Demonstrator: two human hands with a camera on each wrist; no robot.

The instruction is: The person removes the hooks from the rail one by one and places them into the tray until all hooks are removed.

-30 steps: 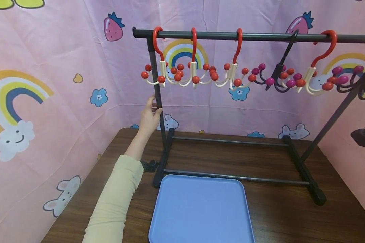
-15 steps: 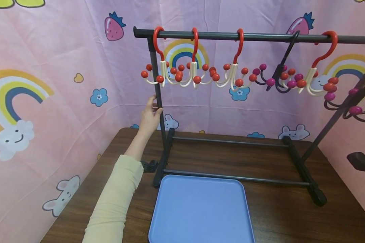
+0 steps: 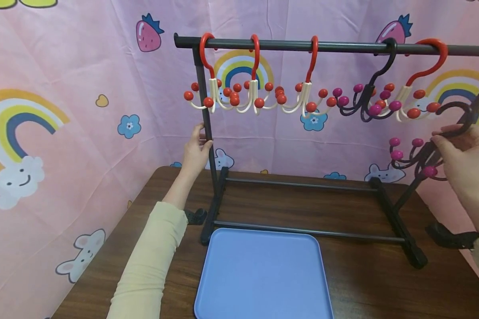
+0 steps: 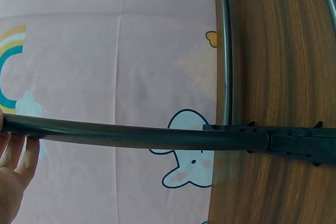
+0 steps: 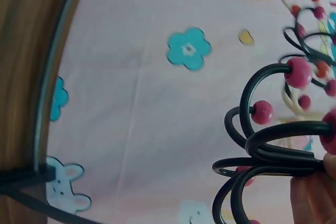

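My left hand holds the left upright post of the black garment rack, fingers behind it and thumb in front. In the left wrist view the fingers show at the post's far left end. My right hand grips a black multi-prong hanger with magenta ball tips, off the bar, its hook curving up in the head view. On the rail hang three red-hooked, cream-pronged hangers, then another black hanger and a red-hooked one beside it.
A blue tray lies on the brown wooden table in front of the rack's base. The right slanted post of the rack stands near my right hand. Patterned pink cloth covers the walls behind and beside.
My right hand comes in from the right edge, bringing the black hanger down and leftward, away from the rail. The other black hanger on the rail has turned. My left hand stays put.
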